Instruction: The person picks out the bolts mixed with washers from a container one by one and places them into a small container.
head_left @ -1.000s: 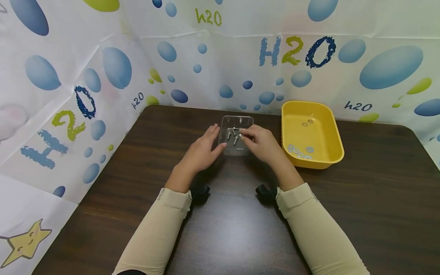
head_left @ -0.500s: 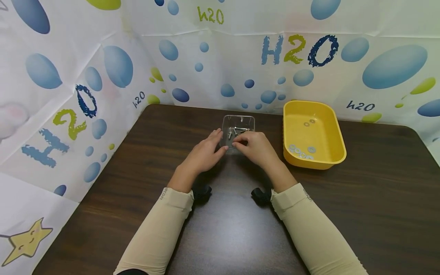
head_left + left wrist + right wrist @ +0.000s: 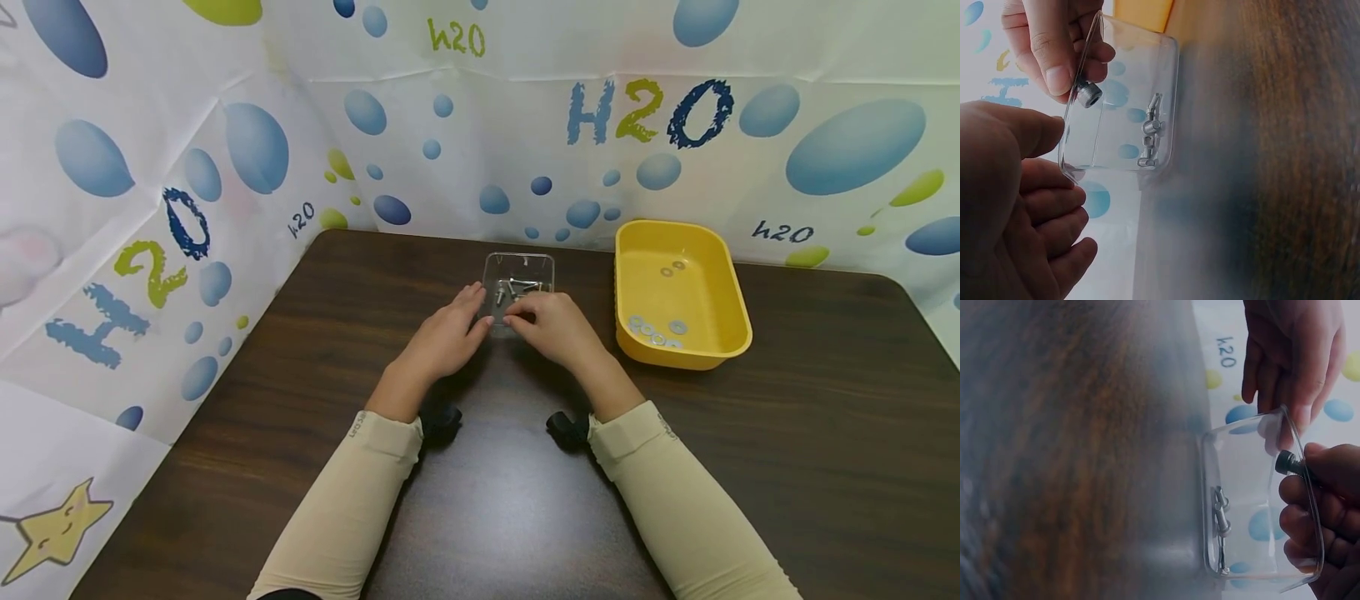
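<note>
My right hand (image 3: 562, 333) pinches a bolt (image 3: 1285, 462) between thumb and fingers at the near rim of a small clear plastic box (image 3: 517, 255). The bolt's dark, ridged socket head (image 3: 1090, 95) points into the box, while its shank is mostly behind the fingertips. Several silvery bolts (image 3: 1150, 128) lie loose on the box floor. At the near left corner of the box is my left hand (image 3: 442, 337), fingers along the left wall and thumb by the near rim. In the head view the right hand covers part of the box's contents.
A yellow tray (image 3: 738, 333) stands right of the box, with several flat washers (image 3: 657, 339) in it. The dark wooden table (image 3: 285, 400) meets a printed white sheet (image 3: 480, 108) at the back and left.
My right hand has moved left and nearer, from over the box's right side to its near rim, with the bolt in its fingers. The left hand has barely shifted.
</note>
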`<move>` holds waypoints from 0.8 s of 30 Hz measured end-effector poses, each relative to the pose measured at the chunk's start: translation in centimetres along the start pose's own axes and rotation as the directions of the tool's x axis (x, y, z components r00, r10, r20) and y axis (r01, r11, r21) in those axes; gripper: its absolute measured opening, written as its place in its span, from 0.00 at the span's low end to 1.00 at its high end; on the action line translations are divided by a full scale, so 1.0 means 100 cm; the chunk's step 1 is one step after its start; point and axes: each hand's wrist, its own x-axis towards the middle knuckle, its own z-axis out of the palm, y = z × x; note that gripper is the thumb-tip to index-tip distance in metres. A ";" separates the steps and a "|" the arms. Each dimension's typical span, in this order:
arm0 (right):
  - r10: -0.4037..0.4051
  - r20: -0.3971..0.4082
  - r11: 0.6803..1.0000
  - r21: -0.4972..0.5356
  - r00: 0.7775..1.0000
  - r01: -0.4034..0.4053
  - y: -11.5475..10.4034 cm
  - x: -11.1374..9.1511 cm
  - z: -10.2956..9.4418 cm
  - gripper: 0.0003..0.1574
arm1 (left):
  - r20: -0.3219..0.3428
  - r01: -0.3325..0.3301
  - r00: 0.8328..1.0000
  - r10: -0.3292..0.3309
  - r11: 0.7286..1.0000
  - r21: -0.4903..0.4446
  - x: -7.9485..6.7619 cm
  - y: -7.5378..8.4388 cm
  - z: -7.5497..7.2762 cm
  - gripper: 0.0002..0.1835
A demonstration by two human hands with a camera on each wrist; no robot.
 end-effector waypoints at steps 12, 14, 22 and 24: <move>0.006 0.037 1.000 -0.015 0.999 -0.005 0.002 0.001 0.004 0.11 | -0.013 0.007 1.000 -0.007 1.000 -0.006 0.000 0.000 0.001 0.32; 0.004 0.041 1.000 -0.017 0.999 -0.003 0.002 0.001 0.003 0.11 | -0.012 0.009 1.000 -0.009 1.000 -0.006 0.000 0.001 0.001 0.32; 0.001 0.043 1.000 -0.022 0.999 0.000 0.003 0.000 0.003 0.12 | -0.013 0.008 1.000 -0.009 1.000 -0.005 -0.001 0.003 0.000 0.32; 0.002 0.043 1.000 -0.023 0.999 -0.001 0.003 0.000 0.002 0.12 | -0.010 0.009 1.000 -0.009 1.000 -0.005 0.000 0.003 0.000 0.32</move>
